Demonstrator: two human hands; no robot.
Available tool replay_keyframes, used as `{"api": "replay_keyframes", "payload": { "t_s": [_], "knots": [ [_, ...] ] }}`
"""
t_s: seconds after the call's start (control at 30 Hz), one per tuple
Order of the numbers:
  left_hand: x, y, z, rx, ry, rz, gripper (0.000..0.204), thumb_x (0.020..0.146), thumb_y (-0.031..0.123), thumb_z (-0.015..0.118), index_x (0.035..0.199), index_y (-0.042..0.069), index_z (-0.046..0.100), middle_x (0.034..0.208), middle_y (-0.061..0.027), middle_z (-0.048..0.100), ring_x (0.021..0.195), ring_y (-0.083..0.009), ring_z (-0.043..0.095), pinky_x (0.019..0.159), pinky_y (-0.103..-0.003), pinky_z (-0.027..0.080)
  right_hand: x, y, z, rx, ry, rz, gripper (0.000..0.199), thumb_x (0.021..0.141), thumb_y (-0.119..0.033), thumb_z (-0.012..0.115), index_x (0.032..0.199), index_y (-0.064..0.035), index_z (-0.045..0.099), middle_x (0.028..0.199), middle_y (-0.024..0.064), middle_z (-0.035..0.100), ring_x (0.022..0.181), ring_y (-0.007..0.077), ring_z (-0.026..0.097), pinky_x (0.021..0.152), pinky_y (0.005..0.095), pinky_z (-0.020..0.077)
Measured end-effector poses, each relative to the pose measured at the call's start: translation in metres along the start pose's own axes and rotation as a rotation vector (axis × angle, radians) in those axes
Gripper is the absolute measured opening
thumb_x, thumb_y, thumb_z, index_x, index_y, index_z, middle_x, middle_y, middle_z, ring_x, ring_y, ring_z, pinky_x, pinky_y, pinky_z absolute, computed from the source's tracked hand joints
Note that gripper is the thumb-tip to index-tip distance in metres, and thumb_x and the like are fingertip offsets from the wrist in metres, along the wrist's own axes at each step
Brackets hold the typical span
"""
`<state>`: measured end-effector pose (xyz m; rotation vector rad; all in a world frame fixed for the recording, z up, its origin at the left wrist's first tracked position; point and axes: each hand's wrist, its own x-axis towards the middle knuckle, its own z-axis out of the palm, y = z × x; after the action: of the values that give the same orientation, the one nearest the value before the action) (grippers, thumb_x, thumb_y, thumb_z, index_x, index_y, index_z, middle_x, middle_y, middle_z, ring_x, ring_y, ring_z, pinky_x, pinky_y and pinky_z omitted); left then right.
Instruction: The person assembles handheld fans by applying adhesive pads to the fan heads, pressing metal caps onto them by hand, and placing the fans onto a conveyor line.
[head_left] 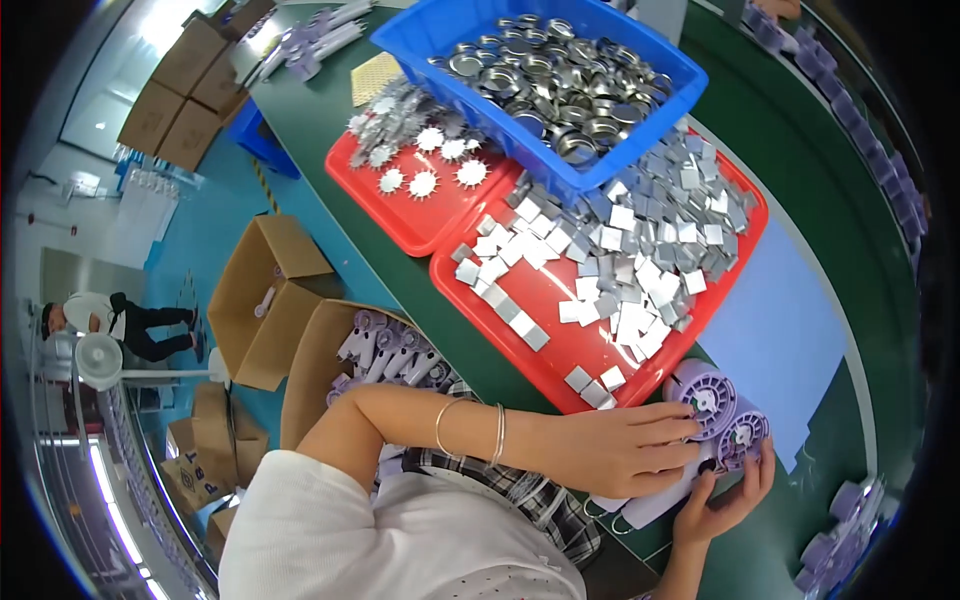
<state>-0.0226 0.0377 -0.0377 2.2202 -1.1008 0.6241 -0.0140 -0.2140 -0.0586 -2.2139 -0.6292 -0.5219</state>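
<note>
Two lavender handheld fans lie side by side at the front edge of the green table, their round heads showing spoked, open faces. The left fan (706, 398) and the right fan (743, 440) have pale handles with thin strap loops reaching toward me. My left hand (640, 448) comes across from the left and is closed over the body of the left fan, fingers lying along it. My right hand (728, 503) grips the right fan near its head, thumb on the near side and fingers around the far edge. Part of both handles is hidden under my hands.
A red tray (490, 320) of square metal pieces stands beside the fans. Behind are a smaller red tray (385, 205) of toothed silver pieces and a blue bin (640, 150) of round metal caps. A cardboard box (310, 375) of fan parts stands left; a person (130, 325) is farther off.
</note>
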Motion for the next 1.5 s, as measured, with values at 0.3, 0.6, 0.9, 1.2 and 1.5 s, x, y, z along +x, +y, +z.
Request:
{"api": "replay_keyframes", "payload": {
  "t_s": [0.3,0.6,0.9,1.2,1.5],
  "knots": [
    [-0.070,-0.131,-0.153,0.524,0.361,-0.879,0.035,0.086,0.012,0.071,0.117,-0.001,0.060,0.123,-0.0217,0.057,0.111,-0.0406,0.058,0.099,-0.045,0.047,-0.003,0.006,-0.001,0.187,0.050,0.177,0.045,0.099,-0.015,0.053,0.139,0.0035,0.042,0.147,0.0215,0.036,0.140,0.0350,0.039,0.117,0.0485,0.0298],
    [-0.114,-0.179,-0.151,0.782,0.003,-0.889,0.044,0.092,0.028,0.068,0.118,-0.006,0.062,0.123,-0.0235,0.060,0.115,-0.0431,0.051,0.101,-0.047,0.045,-0.004,0.008,-0.007,0.208,0.046,0.216,0.054,0.096,-0.028,0.067,0.136,0.0024,0.049,0.138,0.0193,0.042,0.119,0.0318,0.053,0.100,0.0391,0.0464],
    [-0.114,-0.148,-0.173,0.561,0.085,-1.118,0.024,0.088,0.002,0.058,0.111,-0.001,0.062,0.109,-0.0225,0.066,0.104,-0.0417,0.060,0.091,-0.049,0.050,0.006,-0.005,-0.006,0.143,0.064,0.237,0.041,0.095,-0.024,0.069,0.124,0.0032,0.059,0.128,0.0182,0.050,0.102,0.0277,0.058,0.087,0.0374,0.0490],
    [-0.121,-0.164,-0.173,0.740,-0.069,-1.017,0.029,0.084,0.005,0.063,0.112,0.001,0.055,0.105,-0.0229,0.062,0.100,-0.0416,0.061,0.085,-0.049,0.052,-0.006,0.006,0.002,0.253,0.053,0.255,0.038,0.093,0.001,0.051,0.131,0.0026,0.047,0.140,0.0155,0.040,0.121,0.0240,0.050,0.096,0.0343,0.0469],
    [-0.117,-0.162,-0.175,0.551,0.035,-1.093,0.015,0.087,0.013,0.065,0.095,0.000,0.065,0.107,-0.0257,0.054,0.089,-0.0435,0.062,0.083,-0.050,0.052,-0.005,0.002,-0.003,0.278,0.063,0.324,0.031,0.091,-0.002,0.056,0.121,0.0052,0.052,0.132,0.0200,0.043,0.121,0.0298,0.049,0.103,0.0414,0.0416]
  ]
}}
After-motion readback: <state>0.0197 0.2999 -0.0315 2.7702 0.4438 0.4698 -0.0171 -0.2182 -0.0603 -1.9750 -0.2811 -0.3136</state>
